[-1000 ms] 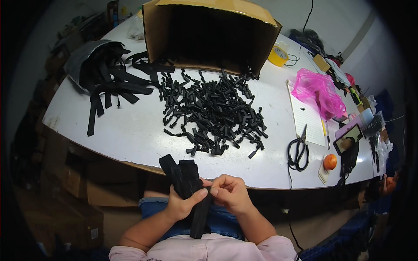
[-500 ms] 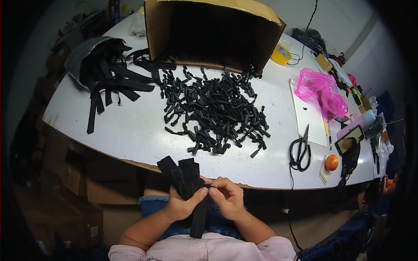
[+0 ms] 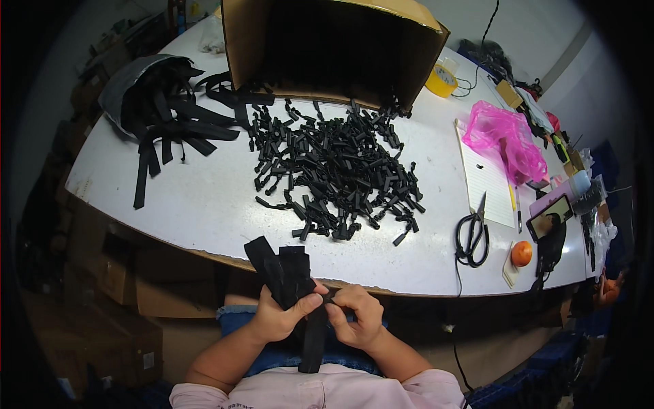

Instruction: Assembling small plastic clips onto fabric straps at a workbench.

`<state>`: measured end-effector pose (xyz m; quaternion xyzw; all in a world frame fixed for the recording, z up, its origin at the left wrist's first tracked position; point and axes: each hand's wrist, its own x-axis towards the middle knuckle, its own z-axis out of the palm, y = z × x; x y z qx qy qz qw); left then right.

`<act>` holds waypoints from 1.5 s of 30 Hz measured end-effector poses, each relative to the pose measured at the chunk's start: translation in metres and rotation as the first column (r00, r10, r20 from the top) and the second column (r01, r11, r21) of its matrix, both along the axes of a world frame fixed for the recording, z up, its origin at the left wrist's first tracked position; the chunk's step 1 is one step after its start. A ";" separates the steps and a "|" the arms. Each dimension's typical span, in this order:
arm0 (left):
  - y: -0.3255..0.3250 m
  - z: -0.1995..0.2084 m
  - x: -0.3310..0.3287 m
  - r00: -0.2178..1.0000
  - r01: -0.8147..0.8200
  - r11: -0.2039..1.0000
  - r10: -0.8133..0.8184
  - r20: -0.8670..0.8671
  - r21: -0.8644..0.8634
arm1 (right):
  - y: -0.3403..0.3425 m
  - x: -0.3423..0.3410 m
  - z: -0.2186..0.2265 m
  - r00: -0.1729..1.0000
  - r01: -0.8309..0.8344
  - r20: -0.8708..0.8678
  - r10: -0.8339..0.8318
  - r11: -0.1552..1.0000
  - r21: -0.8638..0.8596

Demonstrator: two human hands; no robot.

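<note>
My left hand [image 3: 279, 317] is closed round several black fabric straps [image 3: 289, 273], whose wide ends fan out above it. One strap end hangs down between my hands toward my lap. My right hand [image 3: 357, 317] is beside it, thumb and fingers pinched at the strap's edge; a small dark piece shows at the fingertips, too small to name. Both hands are just off the table's near edge. Beyond them on the white table [image 3: 197, 204] lies a heap of small black plastic pieces with short cords [image 3: 340, 167].
A cardboard box [image 3: 429, 75] lies with its opening facing me behind the heap. At left, a grey bag [image 3: 116, 102] spills black straps. On the right are scissors [image 3: 471, 238], a notepad [image 3: 487, 194], a pink plastic bag [image 3: 504, 143], an orange fruit [image 3: 521, 253], yellow tape [image 3: 441, 82] and a phone [image 3: 550, 218].
My right hand's fingers have shifted slightly and curled more, a little apart from the left thumb. The straps in my left hand have tilted slightly.
</note>
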<state>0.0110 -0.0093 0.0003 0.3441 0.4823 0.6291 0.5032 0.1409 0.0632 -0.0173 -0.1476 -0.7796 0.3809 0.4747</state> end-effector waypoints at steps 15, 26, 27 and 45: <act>0.003 -0.006 -0.002 0.986 -0.075 0.991 0.090 0.141 -0.108 | 0.013 0.016 0.013 0.639 -0.470 0.300 0.708 0.668 -0.576; -0.002 0.000 0.005 0.999 0.033 0.997 -0.033 0.006 -0.071 | 0.009 0.017 0.015 0.974 -0.120 0.122 0.193 0.886 -0.449; -0.002 0.001 0.005 1.000 0.031 0.998 -0.031 -0.001 -0.058 | 0.009 0.017 0.016 0.973 -0.120 0.122 0.194 0.886 -0.449; 0.005 -0.013 -0.003 0.994 0.083 0.993 -0.076 0.084 -0.085 | 0.007 0.020 0.008 0.836 -0.126 0.511 0.199 0.977 -0.173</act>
